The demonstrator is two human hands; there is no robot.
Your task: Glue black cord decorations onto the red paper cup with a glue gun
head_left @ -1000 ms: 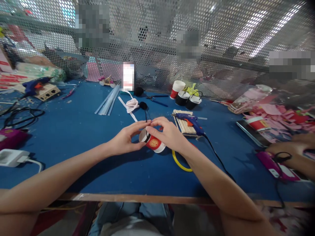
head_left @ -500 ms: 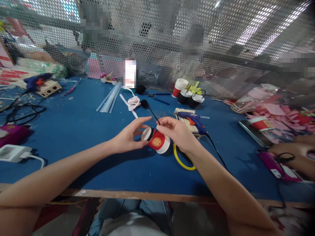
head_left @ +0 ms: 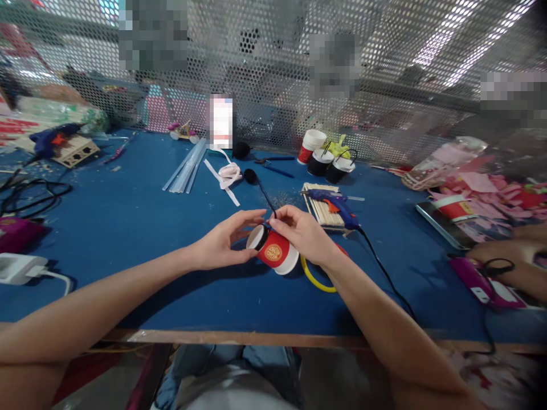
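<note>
A red-and-white paper cup with a round gold emblem lies tilted on its side above the blue table, its mouth toward the left. A black band runs round the cup just behind its rim. My left hand grips the rim end, thumb below and fingers above. Between the thumb and fingers of my right hand is a black cord, pinched close to the cup's upper side. The cord leads back to a small black ball-like bundle. What the left fingertips touch behind the cup is hidden.
A blue glue gun rests on a wooden stick stand, right of my hands. Beside my right wrist lies a yellow ring. Pliers, white ribbon, glue sticks and handled cups stand farther back. Another person's hand is at right.
The view has shifted slightly. The cup has turned a little and sits a bit lower and farther right. Both hands keep their hold on the cup and the black cord.
</note>
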